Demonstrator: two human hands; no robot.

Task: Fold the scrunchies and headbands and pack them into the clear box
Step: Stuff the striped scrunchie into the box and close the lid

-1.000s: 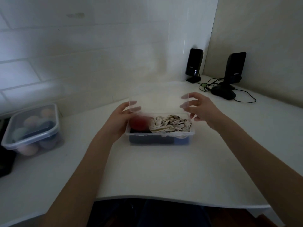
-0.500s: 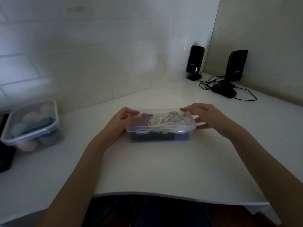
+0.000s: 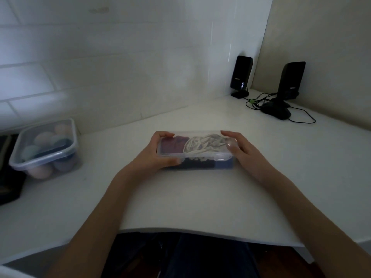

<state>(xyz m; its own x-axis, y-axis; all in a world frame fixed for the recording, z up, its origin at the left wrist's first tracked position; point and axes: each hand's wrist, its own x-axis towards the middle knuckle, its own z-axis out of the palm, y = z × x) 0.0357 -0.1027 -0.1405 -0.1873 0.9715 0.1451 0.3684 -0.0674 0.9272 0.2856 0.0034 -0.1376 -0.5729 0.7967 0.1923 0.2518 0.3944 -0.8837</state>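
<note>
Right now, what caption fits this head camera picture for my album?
Two hands, left hand and right hand, press the lid on a clear box of packed hair bands.

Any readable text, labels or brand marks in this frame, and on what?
No text can be read in this frame.
Left speaker: small pale mark on the front, too blurred to read.
Right speaker: small pale mark on the front, too blurred to read.
Clear box and the lidded container: no label visible.

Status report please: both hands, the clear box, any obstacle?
Left hand and right hand grip the ends of the clear box. Lid down, striped and dark red fabric inside. Nothing in the way.
</note>
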